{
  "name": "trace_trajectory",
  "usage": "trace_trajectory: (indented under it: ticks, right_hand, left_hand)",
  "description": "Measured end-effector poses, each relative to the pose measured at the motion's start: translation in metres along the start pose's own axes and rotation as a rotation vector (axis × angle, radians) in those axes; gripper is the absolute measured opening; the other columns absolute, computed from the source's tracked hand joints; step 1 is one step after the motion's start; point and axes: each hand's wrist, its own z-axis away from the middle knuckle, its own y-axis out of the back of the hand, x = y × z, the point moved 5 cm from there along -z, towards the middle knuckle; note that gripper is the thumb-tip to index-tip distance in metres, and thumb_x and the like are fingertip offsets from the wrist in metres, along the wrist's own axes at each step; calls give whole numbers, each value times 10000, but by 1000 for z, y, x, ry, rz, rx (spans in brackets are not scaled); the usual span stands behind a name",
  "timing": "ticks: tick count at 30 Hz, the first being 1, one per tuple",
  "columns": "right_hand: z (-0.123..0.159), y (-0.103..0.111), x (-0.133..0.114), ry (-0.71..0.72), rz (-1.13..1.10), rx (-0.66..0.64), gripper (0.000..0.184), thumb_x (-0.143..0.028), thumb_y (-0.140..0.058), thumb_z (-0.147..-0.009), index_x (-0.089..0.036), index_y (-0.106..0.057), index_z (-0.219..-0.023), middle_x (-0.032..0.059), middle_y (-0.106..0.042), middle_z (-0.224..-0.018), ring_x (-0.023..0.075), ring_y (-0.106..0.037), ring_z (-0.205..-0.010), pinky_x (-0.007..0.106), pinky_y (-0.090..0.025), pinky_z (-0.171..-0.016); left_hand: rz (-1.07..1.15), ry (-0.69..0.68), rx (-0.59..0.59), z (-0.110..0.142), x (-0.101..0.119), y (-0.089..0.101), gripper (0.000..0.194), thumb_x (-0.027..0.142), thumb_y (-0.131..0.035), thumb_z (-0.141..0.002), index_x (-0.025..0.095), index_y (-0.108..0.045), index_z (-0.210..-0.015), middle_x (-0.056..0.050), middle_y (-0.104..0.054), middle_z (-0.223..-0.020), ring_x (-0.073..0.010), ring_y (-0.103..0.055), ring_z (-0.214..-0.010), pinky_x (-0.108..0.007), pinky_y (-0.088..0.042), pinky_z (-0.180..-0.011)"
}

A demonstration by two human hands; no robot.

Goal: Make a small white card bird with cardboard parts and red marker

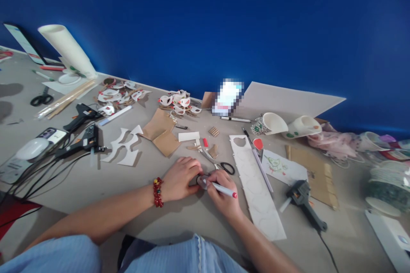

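Observation:
My right hand (226,194) grips a white marker pen (222,189) with a red end, its tip pointing down at a small rounded piece (201,181). My left hand (183,178), a beaded bracelet at its wrist, pinches that piece against the table; its exact kind is partly hidden by the fingers. Just beyond both hands lie scissors (226,168) with black handles. Further back, several white paper bird shapes (179,101) with red beaks sit in a cluster. To the right of my right hand rests a long white card strip (256,196) marked with circles.
Two glue guns (83,141) with cables lie at left, another glue gun (306,204) at right. Cut paper scraps (124,147), brown cardboard (163,132), a drawing (278,165) and paper cups (273,123) surround the work. A lit phone (228,97) leans against the blue wall.

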Motion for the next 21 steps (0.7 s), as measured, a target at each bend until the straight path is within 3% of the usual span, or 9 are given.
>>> trace_trajectory:
  ticks: [21]
  right_hand:
    - [0,2,-2,19,-6,2,121,-147,-524,-786,-221,-520,-689,9,-579,-665,186,-548,-681,315,-438,-663]
  left_hand:
    - [-15,-2,-8,0,0,0,226,312,-666,-787,202,-559,-952,-45,-607,-1021,-235,-539,-979,-359,-388,-850]
